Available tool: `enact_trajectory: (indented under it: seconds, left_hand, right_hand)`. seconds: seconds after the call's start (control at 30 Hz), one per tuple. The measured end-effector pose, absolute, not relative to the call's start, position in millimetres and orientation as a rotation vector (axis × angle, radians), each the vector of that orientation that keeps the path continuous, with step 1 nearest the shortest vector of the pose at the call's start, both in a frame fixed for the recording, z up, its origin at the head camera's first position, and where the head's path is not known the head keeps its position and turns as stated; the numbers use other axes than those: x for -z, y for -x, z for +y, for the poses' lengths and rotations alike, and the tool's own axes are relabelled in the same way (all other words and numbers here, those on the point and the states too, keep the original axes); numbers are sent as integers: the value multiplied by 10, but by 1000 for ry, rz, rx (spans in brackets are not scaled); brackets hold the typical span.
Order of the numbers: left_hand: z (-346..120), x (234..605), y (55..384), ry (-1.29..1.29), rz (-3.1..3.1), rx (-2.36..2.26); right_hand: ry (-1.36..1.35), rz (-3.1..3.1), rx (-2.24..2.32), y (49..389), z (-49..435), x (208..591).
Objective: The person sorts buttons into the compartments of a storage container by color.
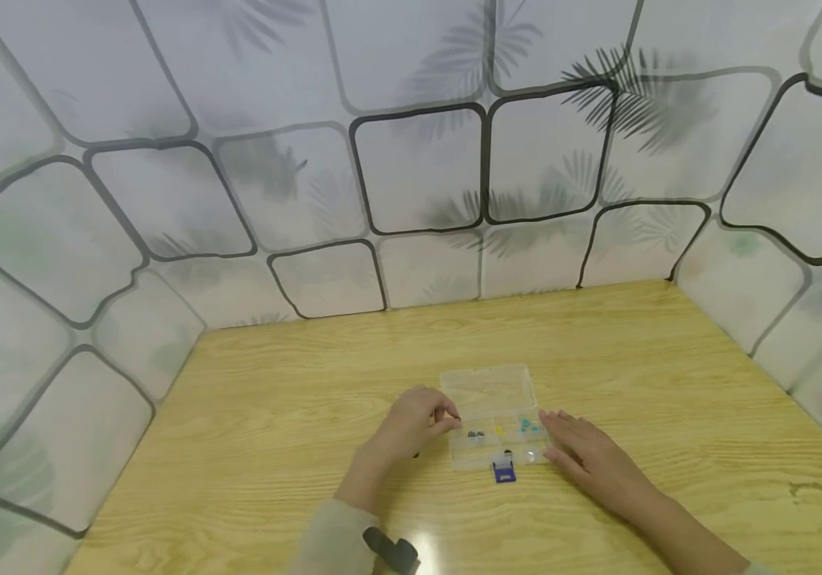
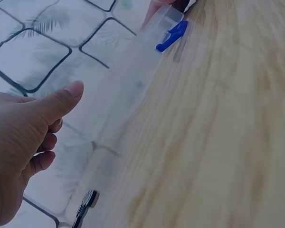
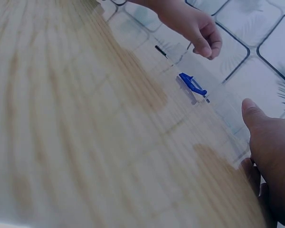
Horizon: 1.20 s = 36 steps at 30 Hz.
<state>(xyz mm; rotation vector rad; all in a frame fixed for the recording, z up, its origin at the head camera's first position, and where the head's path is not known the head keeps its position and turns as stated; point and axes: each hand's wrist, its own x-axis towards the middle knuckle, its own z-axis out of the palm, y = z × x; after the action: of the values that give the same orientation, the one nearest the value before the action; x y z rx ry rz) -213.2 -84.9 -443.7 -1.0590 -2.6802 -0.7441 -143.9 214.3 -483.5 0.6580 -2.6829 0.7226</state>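
Note:
A clear plastic compartment box (image 1: 478, 459) lies on the table with its lid (image 1: 490, 389) folded back. Small dark pieces (image 1: 476, 436), a yellow piece (image 1: 499, 430) and several light blue pieces (image 1: 528, 426) lie in separate compartments. My left hand (image 1: 414, 421) is at the box's left side, fingers curled and thumb close to the index fingertip. Whether something tiny is pinched there is too small to tell. Along the right edge of the box my right hand (image 1: 593, 459) rests with fingers extended. In front sits a blue plastic piece (image 1: 504, 473), also visible in the right wrist view.
On the wood-grain table (image 1: 310, 375), a slim black-ended item (image 3: 160, 50) lies near the left hand, mostly covered by it in the head view. Patterned wall panels (image 1: 418, 172) enclose the table at the back and both sides.

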Motion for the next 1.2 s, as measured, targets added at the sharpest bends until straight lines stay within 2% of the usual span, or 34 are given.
enact_trajectory:
  seconds: [0.23,0.57,1.2]
  left_hand:
    - [-732,4451,2143,1129,-2602,715]
    - [-729,4444,2129,1068,-2654,721]
    - [-1220,4442,2072,900,-2751,820]
  right_hand:
    - [-661,-2684,-719,1441,2151,4853]
    - [-677,-2671,-709,1453,2168,4863]
    - [-662,-2693,-704,1449,2152,4829]
